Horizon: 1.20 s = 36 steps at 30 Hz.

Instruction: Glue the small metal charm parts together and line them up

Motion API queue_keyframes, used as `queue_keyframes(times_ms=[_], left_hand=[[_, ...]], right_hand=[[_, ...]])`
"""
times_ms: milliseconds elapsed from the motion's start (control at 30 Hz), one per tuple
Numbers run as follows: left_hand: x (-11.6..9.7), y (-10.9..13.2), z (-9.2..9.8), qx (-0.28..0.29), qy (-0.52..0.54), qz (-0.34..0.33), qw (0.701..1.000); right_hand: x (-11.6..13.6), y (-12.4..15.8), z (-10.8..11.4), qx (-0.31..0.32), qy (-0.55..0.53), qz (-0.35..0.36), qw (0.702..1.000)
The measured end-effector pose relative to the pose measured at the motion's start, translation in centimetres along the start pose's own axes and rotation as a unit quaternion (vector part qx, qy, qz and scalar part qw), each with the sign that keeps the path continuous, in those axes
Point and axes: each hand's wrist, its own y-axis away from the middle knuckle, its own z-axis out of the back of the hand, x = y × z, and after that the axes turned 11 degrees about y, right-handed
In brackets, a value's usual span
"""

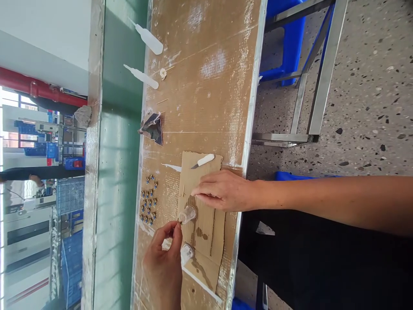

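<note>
Left hand [164, 262]: thumb and forefinger are pinched shut, the tips just beside the near cup. What sits between them is too small to tell. The other fingers are curled loosely.
Right hand [226, 189]: open and lying flat, the fingers straight and close together, pressed on the card. It grips nothing.
Near cup [187, 214]: small and clear. It sits on the card, between the two hands' fingertips, and neither hand grips it.
Second cup [187, 253]: also clear, at the card's edge, just beside the left thumb.
Card [217, 228]: a ragged brown cardboard piece lying on the table by its near edge. It carries dark stains and cut lines.
Knife [203, 161]: white handle. It lies on the card's far corner, clear of the right hand.
Stick [183, 189]: thin, lying on the card near the right fingertips.
Small parts [148, 200]: a cluster of blue and brass pieces in rows on the table, beyond the card, apart from both hands.
Scrap [152, 127]: dark and crumpled, further along the table.
Bottles [150, 39]: two white nozzle bottles lying on their sides, well apart from the hands.
Table [200, 99]: covered in cardboard smeared white, with a metal edge.
Surroundings: a blue stool [287, 43] and a steel frame [303, 99] stand on the speckled floor [371, 86].
</note>
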Motion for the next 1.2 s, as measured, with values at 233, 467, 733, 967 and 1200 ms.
queue_keyframes(times_ms=[233, 467, 733, 967, 1200], left_hand=[[0.1, 0.0, 0.0, 0.010, -0.009, -0.018, 1.000], [0.2, -0.1, 0.0, -0.004, -0.027, -0.006, 1.000], [0.0, -0.2, -0.1, 0.007, -0.021, -0.018, 1.000], [-0.1, -0.3, -0.1, 0.009, -0.017, -0.028, 0.999], [0.2, 0.6, 0.9, -0.014, -0.010, -0.020, 1.000]], right_hand=[[0.1, 0.1, 0.0, 0.008, -0.001, -0.010, 1.000], [0.0, 0.0, 0.1, 0.012, -0.012, -0.010, 1.000], [0.1, 0.0, 0.1, 0.010, -0.013, -0.012, 1.000], [0.0, 0.1, 0.1, 0.000, -0.009, -0.007, 1.000], [-0.1, 0.1, -0.1, -0.008, -0.009, -0.006, 1.000]])
